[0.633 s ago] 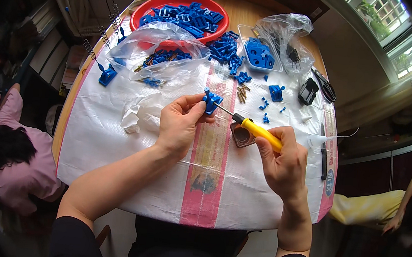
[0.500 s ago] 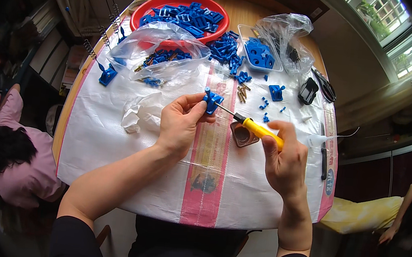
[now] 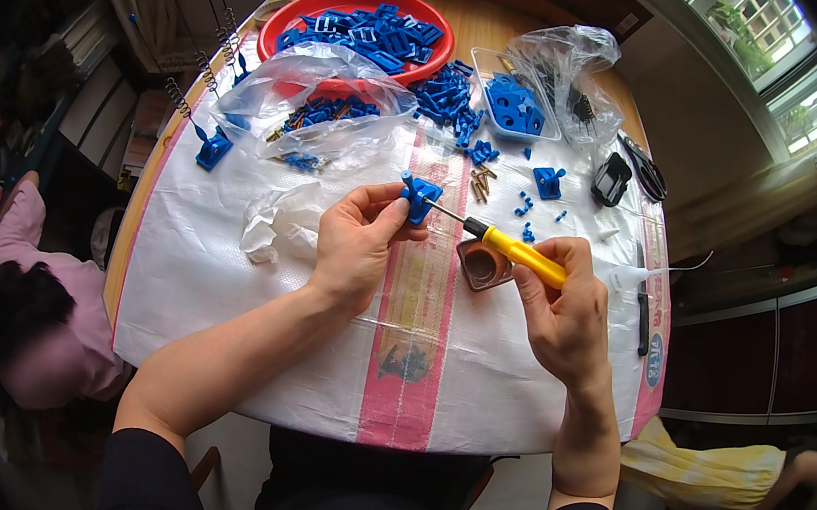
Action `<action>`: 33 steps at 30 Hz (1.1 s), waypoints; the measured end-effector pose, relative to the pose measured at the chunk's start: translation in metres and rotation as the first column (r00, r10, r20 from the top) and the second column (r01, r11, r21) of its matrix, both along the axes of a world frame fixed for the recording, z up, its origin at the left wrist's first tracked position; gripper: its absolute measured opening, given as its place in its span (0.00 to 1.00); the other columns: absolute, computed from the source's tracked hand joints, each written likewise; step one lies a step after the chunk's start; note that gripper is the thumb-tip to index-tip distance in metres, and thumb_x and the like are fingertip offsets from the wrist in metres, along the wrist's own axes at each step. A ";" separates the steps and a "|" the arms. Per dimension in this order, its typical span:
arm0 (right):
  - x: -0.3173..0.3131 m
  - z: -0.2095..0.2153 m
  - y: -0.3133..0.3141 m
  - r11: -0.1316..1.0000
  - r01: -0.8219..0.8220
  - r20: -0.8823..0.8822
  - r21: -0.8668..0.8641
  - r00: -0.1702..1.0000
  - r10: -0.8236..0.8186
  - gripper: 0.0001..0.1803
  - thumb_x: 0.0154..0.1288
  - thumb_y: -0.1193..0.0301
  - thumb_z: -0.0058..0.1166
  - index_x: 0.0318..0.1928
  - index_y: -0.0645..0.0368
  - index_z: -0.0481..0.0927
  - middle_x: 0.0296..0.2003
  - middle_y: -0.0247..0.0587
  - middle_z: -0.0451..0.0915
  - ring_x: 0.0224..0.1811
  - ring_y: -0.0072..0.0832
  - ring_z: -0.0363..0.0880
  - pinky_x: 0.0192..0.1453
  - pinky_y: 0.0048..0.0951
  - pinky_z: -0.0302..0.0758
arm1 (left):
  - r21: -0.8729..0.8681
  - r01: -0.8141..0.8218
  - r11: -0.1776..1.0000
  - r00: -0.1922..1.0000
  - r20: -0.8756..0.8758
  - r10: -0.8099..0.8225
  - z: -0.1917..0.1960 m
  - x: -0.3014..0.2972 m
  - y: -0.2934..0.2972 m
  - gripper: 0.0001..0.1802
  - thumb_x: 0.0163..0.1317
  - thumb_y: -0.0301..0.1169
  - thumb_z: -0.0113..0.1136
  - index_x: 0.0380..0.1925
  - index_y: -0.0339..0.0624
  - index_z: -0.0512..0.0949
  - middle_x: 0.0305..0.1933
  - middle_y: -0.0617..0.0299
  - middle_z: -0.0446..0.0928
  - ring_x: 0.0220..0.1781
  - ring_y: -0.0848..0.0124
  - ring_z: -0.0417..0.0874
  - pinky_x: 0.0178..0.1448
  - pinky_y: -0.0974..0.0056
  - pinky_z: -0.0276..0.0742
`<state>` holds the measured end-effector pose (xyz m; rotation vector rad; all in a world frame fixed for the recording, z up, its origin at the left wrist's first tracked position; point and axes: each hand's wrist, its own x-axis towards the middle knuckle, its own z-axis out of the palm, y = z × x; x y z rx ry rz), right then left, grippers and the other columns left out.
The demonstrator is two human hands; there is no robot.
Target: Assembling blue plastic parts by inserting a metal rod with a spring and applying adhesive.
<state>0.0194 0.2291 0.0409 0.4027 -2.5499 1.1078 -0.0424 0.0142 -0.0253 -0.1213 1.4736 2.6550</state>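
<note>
Left hand [image 3: 358, 240]: raised over the middle of the white sheet [image 3: 221, 335], thumb and fingers pinched on a small blue plastic part [image 3: 422, 197], which stands above the fingertips and clear of the sheet.

Right hand [image 3: 566, 316]: closed in a fist-like grip round the yellow handle of a screwdriver [image 3: 504, 247], thumb lying along the handle.

Governing relation: the screwdriver's long axis runs from lower right to upper left, from the right hand toward the left. Its thin metal shaft ends at the right-hand face of the blue part. The tip appears to touch or enter the part, but it is too small here to tell whether it sits in a screw head. The part lies up and to the left of the right hand, on the line of the tool; the left hand is the nearer of the two and the only one touching it.

Surroundings: a small brown cup [image 3: 485, 263] sits on the sheet just below the shaft, between the hands. Loose blue pieces and brass screws [image 3: 481, 183] lie beyond. A red bowl [image 3: 294, 19] of blue parts and a clear bag [image 3: 319, 111] stand at the far edge.
</note>
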 end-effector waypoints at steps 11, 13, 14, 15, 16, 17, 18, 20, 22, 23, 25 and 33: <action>-0.003 0.006 0.001 0.999 0.048 0.066 0.025 0.997 -0.050 0.18 0.71 0.58 0.54 0.40 0.62 0.73 0.17 0.40 0.74 0.16 0.30 0.73 0.22 0.31 0.67 | -0.002 0.014 1.000 0.999 -0.030 -0.014 -0.001 0.001 0.000 0.12 0.68 0.23 0.55 0.50 0.31 0.73 0.43 0.55 0.81 0.40 0.70 0.84 0.49 0.64 0.84; -0.006 0.001 0.014 0.989 0.055 0.140 0.136 0.987 -0.074 0.19 0.71 0.58 0.55 0.45 0.62 0.69 0.19 0.40 0.74 0.18 0.24 0.73 0.22 0.28 0.66 | -0.001 0.022 1.000 0.999 -0.032 -0.022 -0.001 0.001 0.001 0.12 0.69 0.24 0.55 0.50 0.30 0.73 0.43 0.56 0.81 0.40 0.71 0.84 0.49 0.64 0.84; -0.006 0.001 0.012 0.995 0.067 0.122 0.079 0.990 -0.076 0.19 0.71 0.58 0.55 0.44 0.62 0.70 0.19 0.39 0.74 0.18 0.23 0.72 0.22 0.28 0.65 | 0.001 0.024 1.000 0.999 -0.033 -0.024 -0.001 0.001 0.002 0.12 0.69 0.24 0.55 0.50 0.30 0.73 0.44 0.56 0.81 0.40 0.71 0.84 0.49 0.64 0.84; -0.007 0.001 0.009 0.997 0.078 0.105 0.022 0.991 -0.080 0.19 0.71 0.58 0.55 0.44 0.63 0.70 0.19 0.38 0.74 0.18 0.22 0.72 0.22 0.27 0.65 | 0.002 0.026 1.000 0.999 -0.034 -0.026 -0.001 0.001 0.002 0.12 0.69 0.24 0.55 0.50 0.30 0.73 0.44 0.56 0.81 0.40 0.71 0.84 0.49 0.64 0.83; -0.007 0.001 0.006 0.996 0.088 0.087 -0.034 0.993 -0.085 0.19 0.71 0.58 0.55 0.44 0.63 0.71 0.18 0.38 0.74 0.18 0.21 0.72 0.22 0.27 0.65 | 0.004 0.029 1.000 0.999 -0.035 -0.028 -0.001 0.001 0.003 0.12 0.69 0.24 0.55 0.50 0.30 0.73 0.44 0.56 0.81 0.40 0.71 0.84 0.49 0.64 0.83; -0.005 0.000 0.001 0.986 0.094 0.085 -0.136 0.993 -0.083 0.19 0.70 0.59 0.56 0.45 0.63 0.71 0.19 0.38 0.75 0.18 0.21 0.72 0.23 0.26 0.65 | 0.005 0.023 1.000 0.999 -0.035 -0.023 -0.001 0.001 0.002 0.12 0.69 0.24 0.55 0.50 0.30 0.73 0.44 0.56 0.81 0.40 0.71 0.84 0.49 0.65 0.83; -0.006 -0.003 0.001 0.988 0.060 0.080 -0.140 0.996 -0.049 0.19 0.70 0.60 0.56 0.45 0.63 0.71 0.20 0.39 0.76 0.19 0.21 0.72 0.23 0.25 0.65 | 0.007 0.018 1.000 0.999 -0.035 -0.018 0.000 0.001 0.001 0.12 0.69 0.24 0.55 0.50 0.30 0.73 0.44 0.56 0.80 0.40 0.71 0.84 0.49 0.65 0.83; -0.006 -0.008 0.005 0.989 -0.004 0.069 -0.146 0.998 0.014 0.18 0.69 0.61 0.57 0.46 0.64 0.71 0.22 0.40 0.77 0.20 0.21 0.73 0.24 0.24 0.66 | 0.011 0.013 1.000 0.999 -0.036 -0.012 -0.001 0.001 0.000 0.12 0.69 0.23 0.55 0.50 0.31 0.73 0.44 0.56 0.80 0.40 0.71 0.84 0.49 0.65 0.83; -0.006 0.000 0.010 0.998 0.054 0.177 -0.018 0.983 -0.050 0.16 0.68 0.65 0.58 0.45 0.65 0.71 0.25 0.42 0.79 0.22 0.21 0.74 0.25 0.24 0.67 | 0.017 0.012 1.000 0.999 -0.040 -0.011 -0.001 0.001 0.000 0.12 0.69 0.23 0.55 0.50 0.31 0.73 0.43 0.56 0.80 0.40 0.71 0.84 0.49 0.65 0.83; -0.006 0.003 0.012 0.996 0.078 0.227 0.049 0.970 -0.087 0.16 0.68 0.66 0.59 0.45 0.65 0.71 0.27 0.43 0.80 0.23 0.21 0.75 0.26 0.24 0.68 | 0.014 0.010 1.000 0.999 -0.038 -0.009 -0.001 0.000 0.001 0.12 0.69 0.23 0.55 0.50 0.31 0.73 0.43 0.56 0.80 0.40 0.71 0.84 0.49 0.65 0.83; -0.008 0.004 0.011 0.994 0.104 0.203 0.029 0.973 -0.108 0.14 0.68 0.67 0.59 0.43 0.65 0.73 0.26 0.42 0.80 0.23 0.21 0.75 0.26 0.24 0.68 | 0.010 0.006 1.000 0.999 -0.035 -0.006 -0.001 0.000 0.003 0.11 0.68 0.23 0.56 0.49 0.31 0.73 0.43 0.55 0.80 0.40 0.71 0.84 0.49 0.65 0.83; -0.009 -0.003 0.007 0.994 0.088 0.142 -0.063 0.987 -0.079 0.15 0.71 0.63 0.56 0.41 0.65 0.75 0.21 0.37 0.75 0.21 0.19 0.72 0.26 0.24 0.68 | 0.003 0.001 1.000 0.999 -0.036 -0.001 -0.002 0.001 0.000 0.12 0.68 0.24 0.56 0.49 0.30 0.73 0.44 0.55 0.80 0.40 0.70 0.84 0.49 0.65 0.84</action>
